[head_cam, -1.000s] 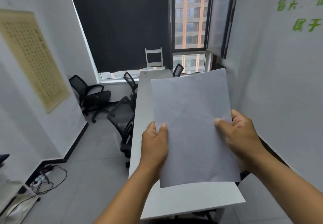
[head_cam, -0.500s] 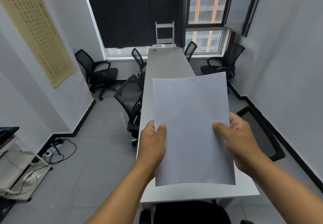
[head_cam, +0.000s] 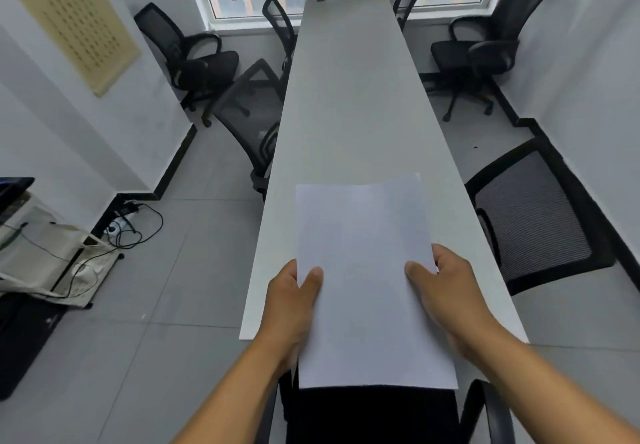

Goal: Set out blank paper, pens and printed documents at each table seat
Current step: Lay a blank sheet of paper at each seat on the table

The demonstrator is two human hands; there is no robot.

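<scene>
head | hands: left hand (head_cam: 294,308), right hand (head_cam: 446,291) | paper sheet (head_cam: 367,281): 1 | table (head_cam: 349,97): 1

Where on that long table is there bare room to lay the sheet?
The whole white table is bare, from the near edge under the paper sheet, held by left hand and right hand, to the window end. Mesh chairs crowd both sides.

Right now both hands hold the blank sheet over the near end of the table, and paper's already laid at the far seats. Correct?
Not quite. In the head view the left hand and right hand do hold the blank sheet over the table's near end, but no paper lies at the far seats.
</scene>
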